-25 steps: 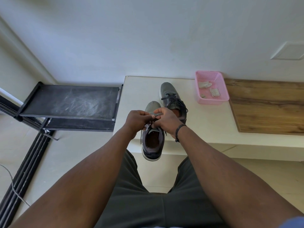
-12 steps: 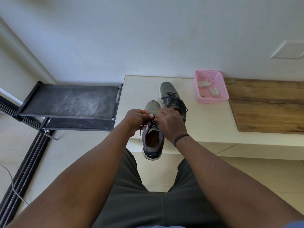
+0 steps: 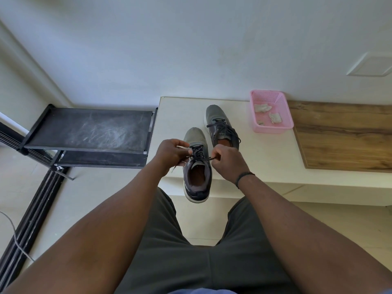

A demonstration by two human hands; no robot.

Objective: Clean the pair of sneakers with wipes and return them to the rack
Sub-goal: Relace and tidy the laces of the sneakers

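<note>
Two grey sneakers with dark laces stand on a white ledge [image 3: 265,164]. The near sneaker [image 3: 196,177] has its heel hanging over the ledge's front edge. My left hand [image 3: 170,154] pinches one end of its shoelace [image 3: 197,152] on the left side. On the shoe's right, my right hand [image 3: 228,161] pinches the other end, and the lace is stretched between them. The far sneaker [image 3: 220,126] stands behind, laces tied. A black shoe rack [image 3: 91,132] stands to the left of the ledge.
A pink basket [image 3: 271,112] with crumpled used wipes sits at the back of the ledge by the wall. A wooden board [image 3: 343,136] covers the ledge's right part. A thin cable [image 3: 14,236] lies on the floor at the left.
My hands were close together over the near sneaker's tongue. They have moved apart, left and right, drawing the lace ends outward.
</note>
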